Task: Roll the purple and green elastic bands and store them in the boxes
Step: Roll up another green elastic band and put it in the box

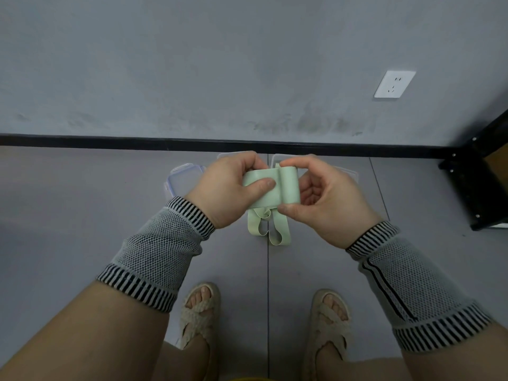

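**Green band half rolled, boxes waiting on the floor below**

Farthest left, a clear plastic lid with a bluish rim lies flat on the grey floor, likely set aside so a box stays open for loading. Beside it, mostly hidden behind the hands, the rims of what look like two clear boxes show near the black skirting; how they stand cannot be told.

The left hand is curled round the flat, unrolled stretch of the green elastic band, thumb pressed across its face and fingers behind, apparently to keep the strip taut and square. The band is pale, matte and smooth, a wide rubbery ribbon. Its free tail hangs below the hands in soft, narrow loops, clear of the floor.

The right hand pinches the rolled end, thumb at the lower edge and fingertips over the top, holding a short fat cylinder of wound band so it cannot spring open. Rolling seems partly done, with the hanging length yet to take up.

Both forearms wear knitted grey sleeves with striped cuffs. The purple band is not in view. On the wall to the right sits a white socket.
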{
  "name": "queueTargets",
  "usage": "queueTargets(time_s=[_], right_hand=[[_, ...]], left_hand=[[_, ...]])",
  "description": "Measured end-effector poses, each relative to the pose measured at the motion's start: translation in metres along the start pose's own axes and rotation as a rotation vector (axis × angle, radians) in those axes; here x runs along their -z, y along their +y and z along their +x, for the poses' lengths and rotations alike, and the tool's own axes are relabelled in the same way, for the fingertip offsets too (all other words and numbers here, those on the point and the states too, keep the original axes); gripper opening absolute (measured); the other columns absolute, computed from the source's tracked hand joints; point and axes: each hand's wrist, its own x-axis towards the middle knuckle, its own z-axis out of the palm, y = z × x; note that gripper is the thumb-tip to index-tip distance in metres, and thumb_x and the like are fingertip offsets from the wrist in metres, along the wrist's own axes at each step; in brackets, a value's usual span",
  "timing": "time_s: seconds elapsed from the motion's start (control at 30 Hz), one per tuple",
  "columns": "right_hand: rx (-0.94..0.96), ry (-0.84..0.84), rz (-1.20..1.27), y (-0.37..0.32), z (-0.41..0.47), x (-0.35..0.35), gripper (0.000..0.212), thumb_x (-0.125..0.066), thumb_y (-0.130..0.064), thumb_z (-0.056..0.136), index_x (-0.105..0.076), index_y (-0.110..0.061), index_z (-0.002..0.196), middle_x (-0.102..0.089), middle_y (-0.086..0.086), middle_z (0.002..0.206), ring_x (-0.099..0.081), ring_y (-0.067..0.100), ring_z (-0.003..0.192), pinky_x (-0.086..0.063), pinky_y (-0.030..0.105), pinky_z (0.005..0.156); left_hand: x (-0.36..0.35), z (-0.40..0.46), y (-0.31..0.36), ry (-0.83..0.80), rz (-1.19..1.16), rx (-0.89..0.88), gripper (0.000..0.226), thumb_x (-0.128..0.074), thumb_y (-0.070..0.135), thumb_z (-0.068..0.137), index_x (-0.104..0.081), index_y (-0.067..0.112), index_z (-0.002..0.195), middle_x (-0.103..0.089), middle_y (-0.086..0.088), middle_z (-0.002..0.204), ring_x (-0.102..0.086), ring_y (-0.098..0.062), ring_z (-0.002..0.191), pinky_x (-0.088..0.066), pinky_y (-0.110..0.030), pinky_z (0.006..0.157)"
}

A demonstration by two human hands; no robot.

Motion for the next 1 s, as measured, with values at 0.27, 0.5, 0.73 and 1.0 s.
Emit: queueTargets(time_s=[0.27,0.5,0.73,1.0], right_hand=[[0.021,0.078,-0.201,-0.003,0.002,-0.011,0.051,-0.078,-0.011,0.069,-0.054,-0.041,0.104,-0.049,-0.012,0.063,-0.051,0.001,0.057,-0.047,0.018,0.06],[0.023,0.002,-0.118,-0.001,0.001,-0.013,0.061,-0.078,-0.018,0.072,-0.051,-0.047,0.118,-0.054,-0.01,0.077,-0.055,0.006,0.069,-0.052,0.027,0.07],[-0.072,-0.127,0.216,-0.004,0.001,-0.008,0.049,-0.053,0.001,0.091,-0.049,-0.038,0.12,-0.07,-0.004,0.09,-0.07,0.016,0.081,-0.056,0.037,0.084],[-0.126,-0.142,0.367,0.003,-0.001,0.012,0.044,-0.057,-0.001,0.089,-0.053,-0.029,0.123,-0.072,0.004,0.088,-0.068,0.018,0.078,-0.056,0.033,0.077]], left_hand=[[-0.008,0.0,0.003,0.076,-0.059,0.084,0.02,-0.071,0.037,0.078,-0.059,0.021,0.077,-0.061,0.005,0.072,-0.051,-0.007,0.061,-0.045,-0.028,0.059],[-0.006,0.001,0.004,0.111,-0.084,0.142,0.02,-0.073,0.032,0.076,-0.062,0.014,0.078,-0.065,-0.004,0.077,-0.054,-0.011,0.064,-0.048,-0.031,0.063],[-0.008,0.001,0.002,0.065,-0.083,0.143,0.017,-0.07,0.032,0.08,-0.062,0.017,0.078,-0.065,-0.003,0.079,-0.054,-0.01,0.065,-0.047,-0.029,0.063],[0.006,-0.001,-0.007,-0.095,0.022,0.121,0.011,-0.055,0.039,0.088,-0.057,0.033,0.08,-0.066,0.006,0.082,-0.059,-0.007,0.073,-0.047,-0.026,0.071]])
